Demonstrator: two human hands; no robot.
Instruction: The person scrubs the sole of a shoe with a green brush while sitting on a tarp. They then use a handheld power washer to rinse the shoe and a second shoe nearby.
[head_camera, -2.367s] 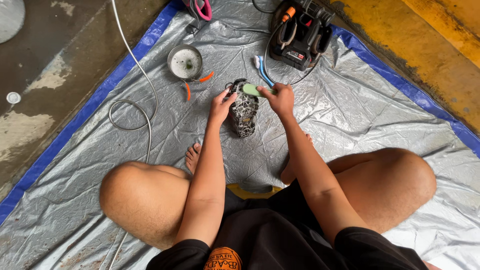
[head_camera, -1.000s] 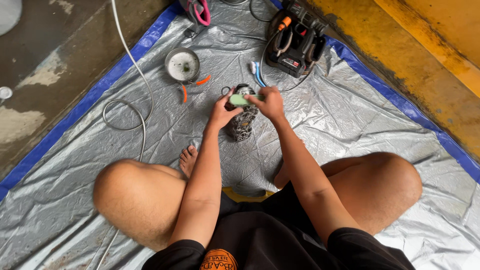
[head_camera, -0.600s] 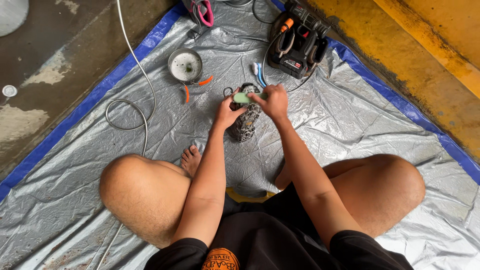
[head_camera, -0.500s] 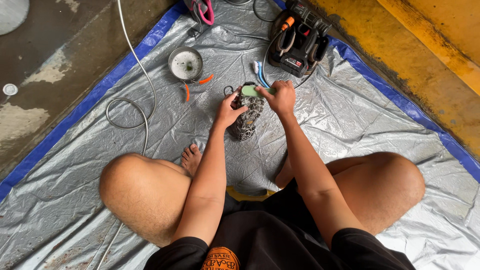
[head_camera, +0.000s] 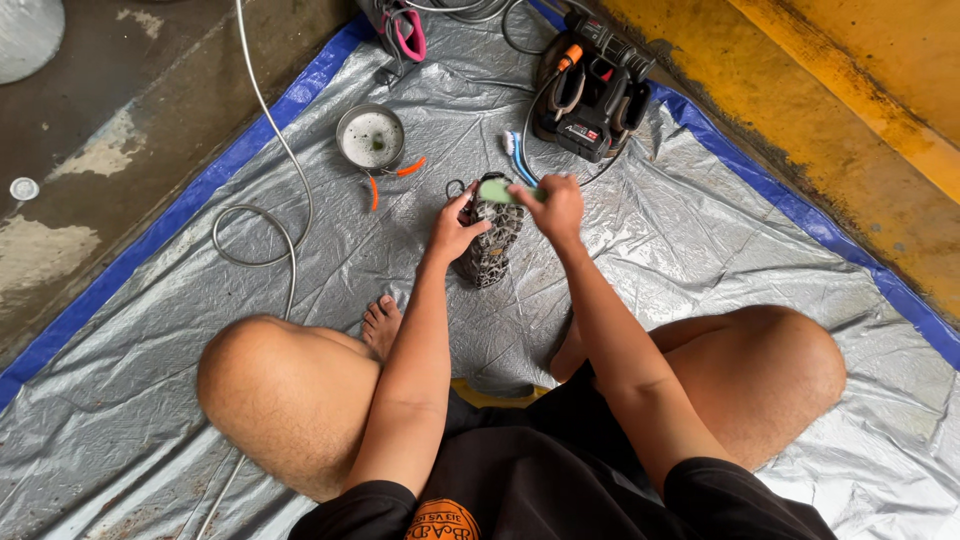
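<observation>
Patterned shoe (head_camera: 490, 240) sits on the silver tarp (head_camera: 700, 230), just ahead of the person's crossed legs, dark with a light mottled print, one end raised toward the camera.

Left hand (head_camera: 452, 228): curled around the shoe's left side, thumb and fingers closed on it, holding it steady.

Right hand (head_camera: 553, 205): closed on a small pale-green pad or brush (head_camera: 497, 190), pressed against the top end of the shoe. Can't tell from this view whether it's a sponge or a brush head.

Progress, judged from layout only:
- Scrubbing looks to be underway at the upper end; green pad is in contact there.
- Lower part of the shoe shows no visible foam or wetness difference, too small to tell if it's been done.
- No second shoe visible on the tarp.
- No sign of rinsing under way.

Nearby: blue-and-white toothbrush-like brush (head_camera: 518, 157) lying just beyond the shoe; round metal bowl (head_camera: 371, 137) with a little residue in it, up-left; orange scraps beside the bowl; black-and-orange pressure washer unit (head_camera: 592, 92) at the top; grey hose (head_camera: 262, 150) looping off the tarp's blue edge on the left.
</observation>
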